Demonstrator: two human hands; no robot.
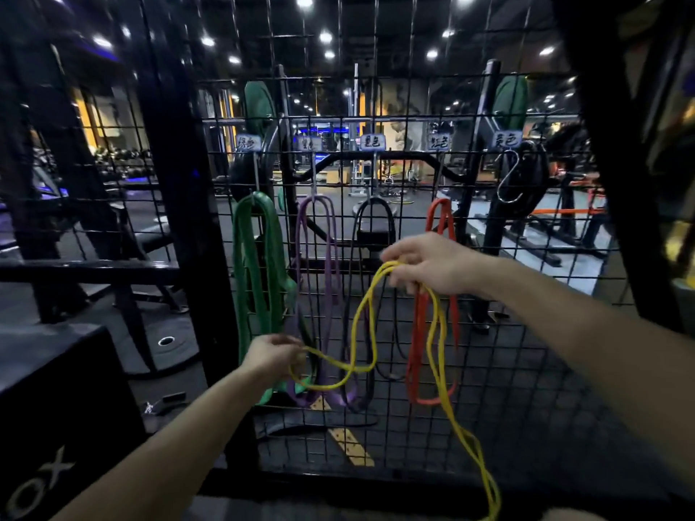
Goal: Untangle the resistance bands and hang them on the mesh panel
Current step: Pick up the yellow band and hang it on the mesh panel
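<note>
Yellow band (438, 332) strands are being gathered in the right hand (432, 265), fingers curled round them, while one loop is being pinched by the left hand (272, 351) and drawn sideways (presumably to free a twist). Near the mesh panel's (526, 370) upper right edge, an S-hook (508, 178) is being left bare for it.

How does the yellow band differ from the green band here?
The yellow band is thin and held by the right hand and left hand; the green band is wide and hangs from a hook on the mesh panel. Yellow loops loosely, green hangs straight. Both are looped bands.
</note>
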